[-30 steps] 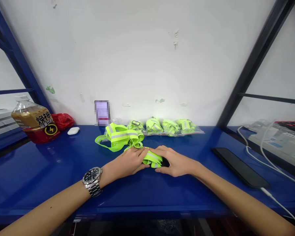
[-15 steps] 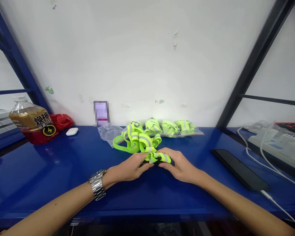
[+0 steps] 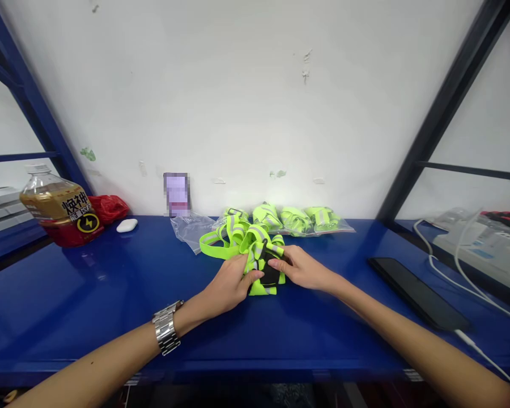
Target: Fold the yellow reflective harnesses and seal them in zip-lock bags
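Note:
A neon-yellow reflective strap harness with grey stripes lies bunched on the blue shelf in the middle. My left hand, a metal watch on its wrist, pinches the folded end of the harness. My right hand grips the same end from the right, around a black patch on it. Behind them, several folded harnesses in clear bags line the wall. An empty clear bag lies just left of the loose straps.
A drink bottle lies at the far left beside a red bag and a small white case. A black phone on a white cable sits at the right. A power strip lies beyond it.
Both hands have gathered the loose straps in from the left and bunched them. The hands lifted the folded end and shifted it slightly away from me, exposing the black patch.

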Action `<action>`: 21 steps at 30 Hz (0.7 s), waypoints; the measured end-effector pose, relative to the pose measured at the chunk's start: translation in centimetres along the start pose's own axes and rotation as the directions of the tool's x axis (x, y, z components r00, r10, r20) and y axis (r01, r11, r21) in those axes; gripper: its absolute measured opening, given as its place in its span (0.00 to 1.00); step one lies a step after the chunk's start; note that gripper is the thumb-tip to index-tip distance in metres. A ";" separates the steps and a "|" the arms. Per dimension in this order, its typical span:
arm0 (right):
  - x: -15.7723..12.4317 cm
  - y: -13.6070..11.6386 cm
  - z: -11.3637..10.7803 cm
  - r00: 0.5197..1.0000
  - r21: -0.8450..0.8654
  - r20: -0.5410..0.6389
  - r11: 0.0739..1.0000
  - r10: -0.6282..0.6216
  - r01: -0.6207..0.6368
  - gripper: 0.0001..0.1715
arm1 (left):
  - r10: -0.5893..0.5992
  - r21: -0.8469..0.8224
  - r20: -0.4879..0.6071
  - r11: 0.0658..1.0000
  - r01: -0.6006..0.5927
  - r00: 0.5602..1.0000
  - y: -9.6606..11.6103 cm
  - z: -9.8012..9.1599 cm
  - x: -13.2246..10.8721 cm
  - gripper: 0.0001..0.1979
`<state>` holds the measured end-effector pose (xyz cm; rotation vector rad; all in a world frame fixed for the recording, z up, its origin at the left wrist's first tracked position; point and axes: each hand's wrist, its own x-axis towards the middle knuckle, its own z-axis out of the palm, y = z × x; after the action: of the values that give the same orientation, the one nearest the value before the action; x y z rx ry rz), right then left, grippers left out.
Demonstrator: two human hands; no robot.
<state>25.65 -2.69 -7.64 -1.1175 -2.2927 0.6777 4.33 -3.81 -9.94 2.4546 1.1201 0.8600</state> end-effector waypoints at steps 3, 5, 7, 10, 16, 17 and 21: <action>0.5 -0.1 -0.2 1.000 -0.058 0.014 0.998 0.022 -0.021 0.23 | -0.066 -0.029 0.030 0.997 0.067 0.997 -0.4 0.0 0.3 0.11; 0.7 -0.3 -0.4 0.998 -0.106 0.013 0.993 0.058 -0.056 0.24 | -0.110 -0.063 0.028 0.992 0.112 0.993 -0.6 -0.1 0.5 0.10; 1.0 -0.5 -0.4 0.995 -0.148 0.022 0.985 0.095 -0.091 0.25 | -0.161 -0.080 -0.001 0.984 0.160 0.987 -0.6 -0.1 0.6 0.11; 1.4 -0.4 -0.5 0.991 -0.193 0.033 0.973 0.133 -0.124 0.24 | -0.198 -0.061 -0.041 0.979 0.195 0.979 -0.4 0.1 0.3 0.13; 2.1 -0.2 -0.9 0.965 -0.167 0.137 0.966 0.223 -0.199 0.25 | 0.019 0.203 -0.189 0.979 0.020 0.982 0.1 0.8 -0.8 0.12; 2.2 -0.3 -1.0 0.955 -0.150 0.161 0.962 0.250 -0.227 0.25 | 0.055 0.253 -0.228 0.968 0.004 0.972 0.0 0.8 -0.9 0.15; 2.6 -0.4 -1.4 0.933 -0.132 0.209 0.953 0.294 -0.271 0.27 | 0.257 0.418 -0.131 0.890 -0.181 0.958 -0.2 0.3 -0.7 0.22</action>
<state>24.84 -0.52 -5.77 -1.5090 -2.4001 0.8444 4.03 -4.27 -10.51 2.9382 1.1959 1.0260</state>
